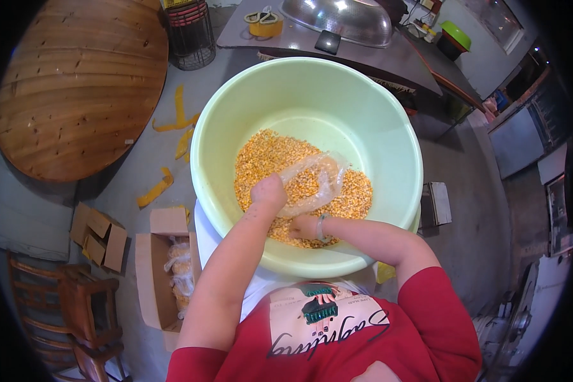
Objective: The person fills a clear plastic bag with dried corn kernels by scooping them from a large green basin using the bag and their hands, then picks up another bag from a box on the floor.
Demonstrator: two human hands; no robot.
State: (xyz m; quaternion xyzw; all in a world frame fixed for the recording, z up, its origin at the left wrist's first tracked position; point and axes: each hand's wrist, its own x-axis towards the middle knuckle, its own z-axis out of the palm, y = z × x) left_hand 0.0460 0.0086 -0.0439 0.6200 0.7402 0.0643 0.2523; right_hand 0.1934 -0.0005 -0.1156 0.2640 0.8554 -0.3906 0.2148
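A large pale green plastic tub (pixel 382 119) stands before me with loose yellow corn kernels (pixel 262 153) over its bottom. My left hand (pixel 269 192) is closed on the rim of a clear plastic bag (pixel 334 188), whose mouth gapes over the corn; kernels show in and through it. Below the bag, my right hand (pixel 305 227) is partly sunk in the kernels near the tub's near wall, its fingers hidden. A bracelet circles the right wrist.
An open cardboard box (pixel 148 281) holding filled clear bags (pixel 179 272) lies left of the tub. Yellow tape strips (pixel 157 188) litter the floor. Beyond the tub, a table (pixel 305 47) bears scissors (pixel 263 17), a tape roll (pixel 266 28), a phone (pixel 328 42) and a perforated metal basin (pixel 339 19).
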